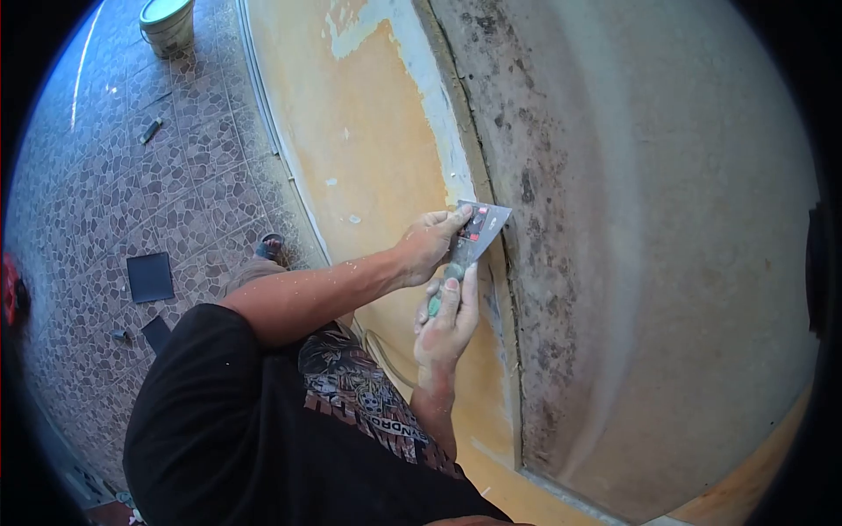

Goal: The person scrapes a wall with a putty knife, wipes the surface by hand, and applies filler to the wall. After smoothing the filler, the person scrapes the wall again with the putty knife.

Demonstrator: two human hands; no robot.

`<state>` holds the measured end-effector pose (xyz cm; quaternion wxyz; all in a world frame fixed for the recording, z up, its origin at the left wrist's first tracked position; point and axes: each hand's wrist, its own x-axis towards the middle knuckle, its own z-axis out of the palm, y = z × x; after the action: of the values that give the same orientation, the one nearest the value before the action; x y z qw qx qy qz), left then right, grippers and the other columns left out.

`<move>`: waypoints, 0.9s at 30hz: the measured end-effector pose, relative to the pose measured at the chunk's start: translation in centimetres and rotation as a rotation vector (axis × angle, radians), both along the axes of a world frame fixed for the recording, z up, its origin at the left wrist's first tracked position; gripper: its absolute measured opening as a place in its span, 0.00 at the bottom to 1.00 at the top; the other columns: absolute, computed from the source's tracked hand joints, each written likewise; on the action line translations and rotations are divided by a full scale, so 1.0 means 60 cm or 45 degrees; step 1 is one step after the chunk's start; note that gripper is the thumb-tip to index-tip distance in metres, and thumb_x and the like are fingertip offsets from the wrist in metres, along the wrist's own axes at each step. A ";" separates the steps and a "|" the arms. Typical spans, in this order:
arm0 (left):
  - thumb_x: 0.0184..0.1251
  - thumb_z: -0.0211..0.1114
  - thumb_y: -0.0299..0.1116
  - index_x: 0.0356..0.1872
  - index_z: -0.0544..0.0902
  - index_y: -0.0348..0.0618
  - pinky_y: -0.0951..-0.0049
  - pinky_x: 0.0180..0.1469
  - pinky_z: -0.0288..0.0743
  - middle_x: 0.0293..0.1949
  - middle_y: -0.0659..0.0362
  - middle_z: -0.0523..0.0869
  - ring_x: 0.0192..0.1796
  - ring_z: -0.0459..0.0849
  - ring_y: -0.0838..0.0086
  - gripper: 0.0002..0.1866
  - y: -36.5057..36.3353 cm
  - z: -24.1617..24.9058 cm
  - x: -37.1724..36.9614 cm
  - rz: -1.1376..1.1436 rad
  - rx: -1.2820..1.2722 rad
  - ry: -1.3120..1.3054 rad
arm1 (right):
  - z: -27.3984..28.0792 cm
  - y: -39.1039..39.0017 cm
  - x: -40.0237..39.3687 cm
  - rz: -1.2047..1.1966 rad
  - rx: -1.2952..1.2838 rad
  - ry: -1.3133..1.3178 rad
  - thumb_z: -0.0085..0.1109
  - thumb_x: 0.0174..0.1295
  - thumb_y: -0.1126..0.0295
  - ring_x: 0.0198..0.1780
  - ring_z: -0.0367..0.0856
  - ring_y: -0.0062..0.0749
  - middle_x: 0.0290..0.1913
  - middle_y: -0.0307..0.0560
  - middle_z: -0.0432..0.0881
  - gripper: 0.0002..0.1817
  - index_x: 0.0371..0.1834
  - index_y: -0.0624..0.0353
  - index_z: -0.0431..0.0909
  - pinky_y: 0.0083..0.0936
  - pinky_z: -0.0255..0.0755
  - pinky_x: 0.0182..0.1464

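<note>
My right hand [447,329] is wrapped round the green handle of a putty knife [485,230], with the thumb along the handle. My left hand [428,248] reaches across from the left and pinches the metal blade, its thumb on the red and black label. The wide end of the blade points up and to the right, overlapping the wall's edge strip in this view. Pale dust covers my fingers, and small specks dot my left forearm. Behind the hands runs a yellow wall surface [386,114] with whitish scraped patches along its edge.
Right of the strip is a grey surface [684,219] with dark stains. On the patterned tile floor [96,210] stand or lie a dusty bucket [167,28], a small block-like object [151,131] and a dark square sheet [150,277]. A foot [270,247] shows near the wall.
</note>
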<state>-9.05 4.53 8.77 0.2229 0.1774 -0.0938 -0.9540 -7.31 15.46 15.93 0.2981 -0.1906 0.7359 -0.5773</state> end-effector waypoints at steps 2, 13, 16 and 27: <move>0.74 0.58 0.50 0.40 0.83 0.51 0.73 0.45 0.70 0.33 0.69 0.82 0.36 0.75 0.83 0.15 0.021 0.016 0.005 -0.098 -0.028 0.009 | 0.004 0.032 -0.018 0.032 0.023 0.076 0.42 0.75 0.68 0.19 0.65 0.13 0.32 0.39 0.73 0.24 0.72 0.62 0.59 0.11 0.61 0.18; 0.75 0.57 0.48 0.41 0.84 0.50 0.74 0.42 0.73 0.33 0.68 0.85 0.34 0.78 0.83 0.15 0.017 -0.010 -0.005 -0.148 0.012 0.082 | 0.018 0.036 -0.020 0.072 0.145 0.161 0.43 0.75 0.69 0.20 0.65 0.12 0.31 0.38 0.73 0.24 0.72 0.63 0.62 0.12 0.62 0.20; 0.74 0.57 0.48 0.40 0.84 0.50 0.75 0.42 0.73 0.32 0.69 0.85 0.33 0.78 0.84 0.14 0.031 -0.008 -0.004 -0.156 0.007 0.098 | 0.013 0.046 -0.021 0.051 0.151 0.181 0.44 0.74 0.70 0.21 0.65 0.12 0.30 0.37 0.72 0.24 0.72 0.63 0.61 0.12 0.62 0.21; 0.74 0.58 0.48 0.44 0.85 0.54 0.75 0.44 0.73 0.34 0.71 0.84 0.37 0.78 0.85 0.13 0.030 -0.018 -0.004 -0.205 0.043 0.046 | 0.008 0.041 -0.017 -0.018 0.190 0.170 0.44 0.74 0.71 0.22 0.64 0.10 0.29 0.36 0.72 0.22 0.69 0.66 0.64 0.12 0.59 0.20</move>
<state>-9.30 6.36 7.71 0.1441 0.1556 -0.0877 -0.9733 -8.31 17.92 16.42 0.2578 -0.2008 0.7964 -0.5089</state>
